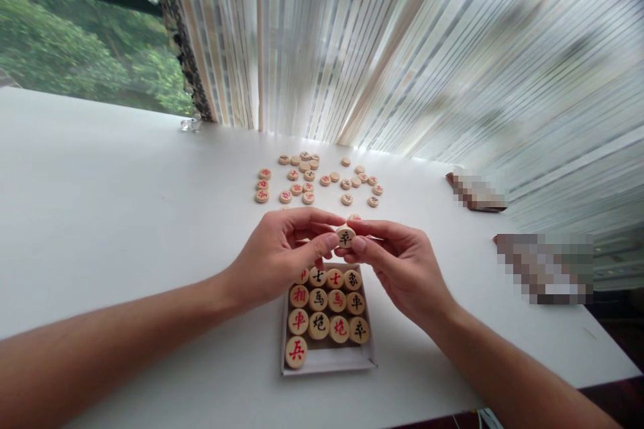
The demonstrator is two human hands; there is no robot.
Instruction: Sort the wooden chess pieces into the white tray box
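Note:
Between the fingertips of my left hand (282, 244) and my right hand (405, 261) is a round wooden Chinese chess piece (345, 238) with a black character facing up. Both hands pinch it, thumbs in front, just above the far edge of a shallow white box (337, 363). Rows of Chinese chess pieces with red or black characters lie face up in the box. Nearest me, a red-marked piece (296, 352) sits alone in the left corner, with bare box floor to its right. My left hand partly hides the far row.
Many loose pieces (308, 197) lie scattered on the white table (166, 214) beyond my hands, some face down. Two blurred-out items (477, 191) lie at the right. A small clear glass object (190, 125) stands by the window. String curtains (312, 40) hang behind.

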